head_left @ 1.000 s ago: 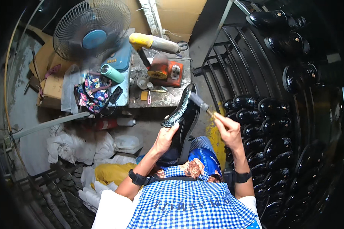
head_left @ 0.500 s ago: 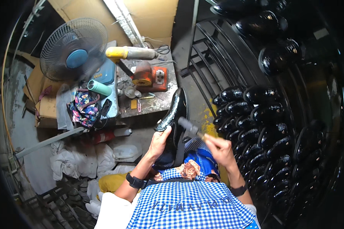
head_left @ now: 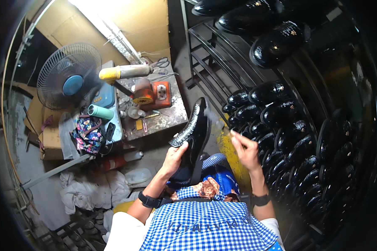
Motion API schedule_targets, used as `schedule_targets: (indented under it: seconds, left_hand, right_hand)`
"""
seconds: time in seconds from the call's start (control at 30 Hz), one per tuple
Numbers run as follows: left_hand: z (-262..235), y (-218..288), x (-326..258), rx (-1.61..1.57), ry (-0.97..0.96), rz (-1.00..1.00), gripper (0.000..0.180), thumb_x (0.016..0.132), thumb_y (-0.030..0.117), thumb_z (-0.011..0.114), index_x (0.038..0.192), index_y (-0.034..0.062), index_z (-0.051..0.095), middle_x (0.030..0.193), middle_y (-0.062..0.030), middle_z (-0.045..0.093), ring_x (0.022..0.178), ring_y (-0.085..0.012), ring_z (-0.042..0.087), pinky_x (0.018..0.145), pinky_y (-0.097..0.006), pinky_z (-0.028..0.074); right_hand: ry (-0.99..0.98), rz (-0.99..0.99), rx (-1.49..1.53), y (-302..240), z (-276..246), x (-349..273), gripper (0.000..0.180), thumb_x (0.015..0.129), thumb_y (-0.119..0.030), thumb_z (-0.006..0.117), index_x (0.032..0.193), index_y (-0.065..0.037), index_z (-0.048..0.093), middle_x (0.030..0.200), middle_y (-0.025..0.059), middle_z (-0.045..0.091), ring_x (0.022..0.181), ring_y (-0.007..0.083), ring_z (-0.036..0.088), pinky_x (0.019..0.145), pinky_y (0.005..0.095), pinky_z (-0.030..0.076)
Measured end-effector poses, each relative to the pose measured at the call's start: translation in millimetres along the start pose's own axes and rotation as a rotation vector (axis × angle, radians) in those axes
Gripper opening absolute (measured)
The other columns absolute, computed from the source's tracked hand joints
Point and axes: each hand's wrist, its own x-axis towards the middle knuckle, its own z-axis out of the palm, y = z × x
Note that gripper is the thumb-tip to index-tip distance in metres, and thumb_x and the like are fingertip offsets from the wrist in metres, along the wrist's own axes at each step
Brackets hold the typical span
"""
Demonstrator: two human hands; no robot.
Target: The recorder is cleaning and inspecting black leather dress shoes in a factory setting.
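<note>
My left hand (head_left: 174, 157) grips a glossy black shoe (head_left: 194, 133) by its lower part, sole side facing left and toe pointing up. My right hand (head_left: 246, 149) is raised to the right of the shoe and holds a small hammer (head_left: 217, 119) by its handle; the hammer head is blurred next to the shoe's upper part. A blue patterned cloth (head_left: 215, 180) lies over my lap under the shoe.
A worktable (head_left: 171, 119) ahead carries an orange machine (head_left: 151, 94), scissors, small tins and a yellow-ended roll. A fan (head_left: 69, 75) stands at the left beside a floral bag (head_left: 87, 136). Metal racks (head_left: 305, 125) with several glossy black shoes fill the right side.
The view has tilted, so the table and fan sit lower in the picture. My right hand with the hammer swung from the shoe's top out to its right side. My left hand kept its grip.
</note>
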Motion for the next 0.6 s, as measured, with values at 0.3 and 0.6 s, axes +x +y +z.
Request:
schedule_targets:
  seconds: [0.3, 0.6]
  left_hand:
    - [-6, 5, 10, 0.039, 0.071, -0.078, 0.027, 0.090, 0.019, 0.050, 0.108, 0.0009, 0.056, 0.102, 0.0018, 0.056, 0.092, -0.0052, 0.048, 0.081, -0.020, 0.037]
    - [28, 36, 42, 0.048, -0.124, -0.017, 0.024, 0.089, 0.019, 0.051, 0.103, 0.0003, 0.058, 0.096, 0.0014, 0.058, 0.085, -0.0047, 0.051, 0.076, -0.021, 0.040]
  right_hand:
    - [-0.252, 0.284, 0.236, -9, -5, -92, 0.021, 0.081, -0.007, 0.059, 0.098, 0.004, 0.062, 0.089, 0.0157, 0.065, 0.082, 0.0159, 0.062, 0.072, 0.0260, 0.049]
    - [0.263, -0.027, -0.056, -35, -8, -8, 0.021, 0.081, -0.005, 0.057, 0.100, 0.004, 0.061, 0.075, 0.0164, 0.063, 0.059, 0.0160, 0.060, 0.051, 0.0246, 0.044]
